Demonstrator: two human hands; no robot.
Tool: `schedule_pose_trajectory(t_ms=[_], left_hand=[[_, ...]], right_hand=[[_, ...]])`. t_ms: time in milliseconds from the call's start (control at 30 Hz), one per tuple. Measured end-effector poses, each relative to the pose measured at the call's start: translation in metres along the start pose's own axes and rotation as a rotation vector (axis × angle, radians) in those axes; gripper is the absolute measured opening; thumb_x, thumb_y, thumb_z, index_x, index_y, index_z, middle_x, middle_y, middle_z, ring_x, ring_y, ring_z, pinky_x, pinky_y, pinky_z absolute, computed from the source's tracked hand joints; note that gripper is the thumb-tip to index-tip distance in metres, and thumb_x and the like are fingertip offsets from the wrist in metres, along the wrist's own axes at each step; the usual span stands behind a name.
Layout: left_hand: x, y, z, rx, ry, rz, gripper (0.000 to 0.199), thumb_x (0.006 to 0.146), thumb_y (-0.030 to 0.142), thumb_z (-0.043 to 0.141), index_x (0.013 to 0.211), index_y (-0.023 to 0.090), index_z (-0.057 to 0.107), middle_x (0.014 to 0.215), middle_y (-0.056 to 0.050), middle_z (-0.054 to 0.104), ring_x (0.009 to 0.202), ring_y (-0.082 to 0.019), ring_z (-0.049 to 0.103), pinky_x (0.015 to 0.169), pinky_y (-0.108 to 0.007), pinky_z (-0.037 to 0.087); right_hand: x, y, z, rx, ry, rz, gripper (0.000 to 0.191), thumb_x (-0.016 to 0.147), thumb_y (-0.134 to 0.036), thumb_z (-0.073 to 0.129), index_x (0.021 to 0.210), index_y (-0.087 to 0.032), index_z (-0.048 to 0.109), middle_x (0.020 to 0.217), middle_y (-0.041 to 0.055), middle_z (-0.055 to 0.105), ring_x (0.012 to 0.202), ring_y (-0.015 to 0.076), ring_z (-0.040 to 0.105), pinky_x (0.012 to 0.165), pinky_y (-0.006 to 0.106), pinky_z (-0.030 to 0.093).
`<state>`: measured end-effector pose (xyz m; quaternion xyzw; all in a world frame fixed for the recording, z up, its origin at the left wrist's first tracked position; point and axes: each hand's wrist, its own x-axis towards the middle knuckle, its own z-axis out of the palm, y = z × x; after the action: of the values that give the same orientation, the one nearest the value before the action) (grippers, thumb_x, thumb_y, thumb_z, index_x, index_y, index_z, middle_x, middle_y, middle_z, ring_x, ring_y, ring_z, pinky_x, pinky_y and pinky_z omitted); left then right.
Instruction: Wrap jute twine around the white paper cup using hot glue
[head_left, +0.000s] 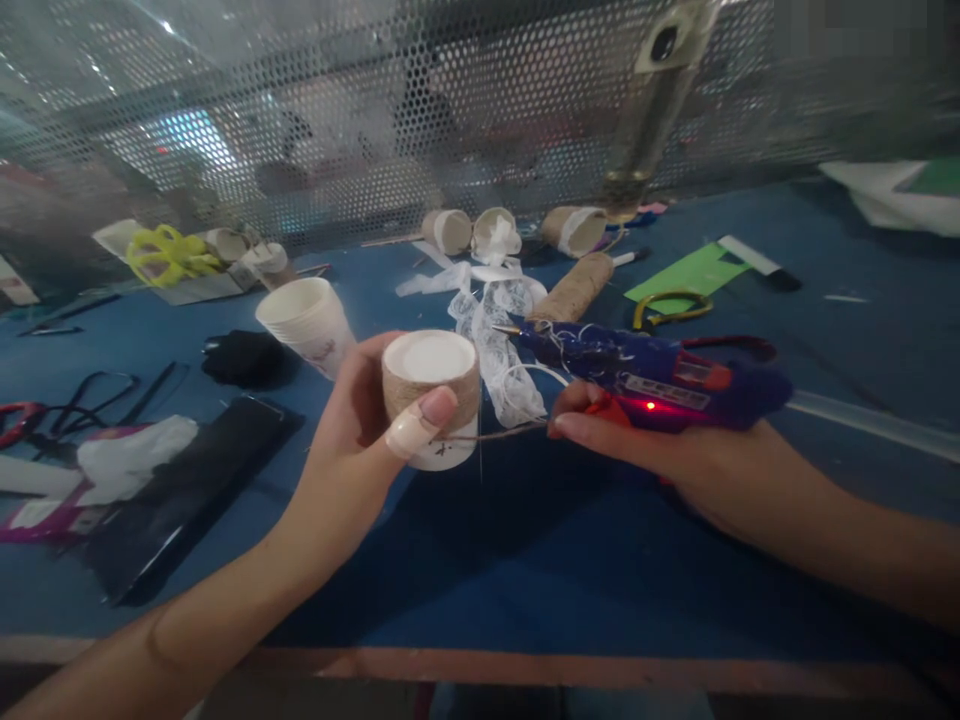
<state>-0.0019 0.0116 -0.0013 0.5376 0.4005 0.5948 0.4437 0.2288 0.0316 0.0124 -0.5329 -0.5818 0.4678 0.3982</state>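
Left hand [360,440] grips the paper cup [456,455] around its side, thumb in front. Cup is held above the table [465,590], axis near vertical, recessed end up. Right hand [697,460] is wrapped on the glue gun [622,358], seemingly also pinching the twine [510,433]. Nozzle points left toward cup, not touching. Cup: smooth white, coarse brown wrap; gun: glossy blue plastic, stringy glue.
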Motion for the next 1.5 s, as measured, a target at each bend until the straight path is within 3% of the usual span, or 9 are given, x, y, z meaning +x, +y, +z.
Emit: schedule_pose_trajectory(t_ms=[233,467,800,1100,1333,1500], left_hand=[[0.0,0.002,0.002,0.025,-0.009,-0.04,0.034,0.081,0.038,0.08,0.112,0.031,0.066,0.113,0.004,0.068,0.107,-0.014,0.063,0.089,-0.023,0.053],[0.0,0.0,-0.002,0.043,-0.011,-0.051,0.035,0.083,0.04,0.078,0.114,0.031,0.065,0.117,0.001,0.068,0.112,-0.021,0.063,0.093,-0.034,0.055],[0.0,-0.001,-0.003,0.041,-0.03,-0.107,0.029,0.089,0.04,0.071,0.116,0.028,0.068,0.116,-0.003,0.069,0.11,-0.023,0.064,0.087,-0.032,0.055],[0.0,0.002,-0.001,0.032,-0.044,-0.169,0.032,0.085,0.049,0.074,0.109,0.028,0.073,0.107,-0.003,0.073,0.099,-0.021,0.068,0.073,-0.025,0.056],[0.0,-0.001,-0.005,-0.007,-0.094,-0.189,0.035,0.085,0.05,0.072,0.113,0.029,0.073,0.116,-0.008,0.073,0.105,-0.028,0.07,0.077,-0.036,0.06],[-0.002,-0.002,-0.006,0.005,-0.148,-0.186,0.036,0.088,0.051,0.068,0.117,0.03,0.072,0.118,-0.009,0.073,0.107,-0.03,0.071,0.076,-0.037,0.062]], right_hand=[[0.004,0.011,-0.008,-0.323,-0.018,-0.153,0.034,0.076,-0.068,0.067,0.078,-0.035,0.072,0.084,-0.0042,0.072,0.086,0.0239,0.068,0.101,0.043,0.049],[-0.001,0.005,-0.009,-0.233,0.028,-0.072,0.036,0.071,-0.069,0.07,0.079,-0.034,0.072,0.089,-0.0045,0.071,0.087,0.0249,0.065,0.099,0.044,0.045],[0.001,0.006,-0.012,-0.289,-0.006,-0.093,0.032,0.076,-0.066,0.069,0.078,-0.035,0.072,0.089,-0.0043,0.071,0.092,0.0272,0.062,0.101,0.046,0.038],[0.001,0.007,-0.011,-0.262,0.026,-0.088,0.031,0.073,-0.065,0.073,0.08,-0.034,0.073,0.088,-0.0029,0.07,0.092,0.0258,0.062,0.099,0.044,0.041],[0.001,0.005,-0.009,-0.25,0.027,-0.114,0.026,0.072,-0.06,0.073,0.077,-0.034,0.075,0.088,-0.0019,0.073,0.093,0.0276,0.064,0.099,0.047,0.047],[0.001,0.004,-0.007,-0.193,0.016,-0.124,0.023,0.07,-0.056,0.076,0.075,-0.034,0.073,0.084,-0.0023,0.072,0.087,0.0254,0.066,0.094,0.045,0.052]])
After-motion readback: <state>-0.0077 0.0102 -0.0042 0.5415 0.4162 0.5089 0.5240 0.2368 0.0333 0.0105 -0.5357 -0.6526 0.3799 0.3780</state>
